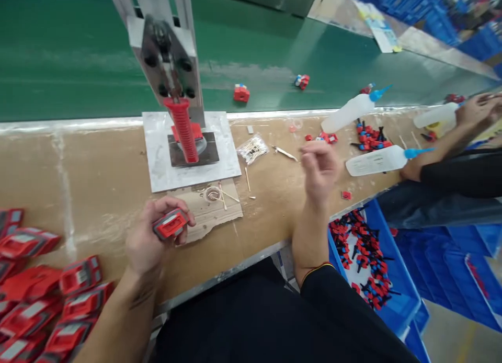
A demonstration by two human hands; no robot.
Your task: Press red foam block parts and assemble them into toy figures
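My left hand [144,240] is closed around a red and grey plastic housing [172,224], holding it over the near part of the bench by a torn cardboard piece [196,211]. My right hand [320,177] is raised above the bench, thumb and fingertips pinched together; whatever they hold, if anything, is too small to make out. Near that hand are a pair of tweezers [285,153] and small red parts [327,137]. On the cardboard, cotton swabs [224,198] lie across a small round dish [213,194].
A lever press with a red handle [183,133] stands on a white plate [157,169]. Red-grey housings [78,276] pile up at left. White squeeze bottles [376,161] lie at right, above a blue bin [396,300] of red-black parts. A co-worker's arm [443,138] reaches in at far right.
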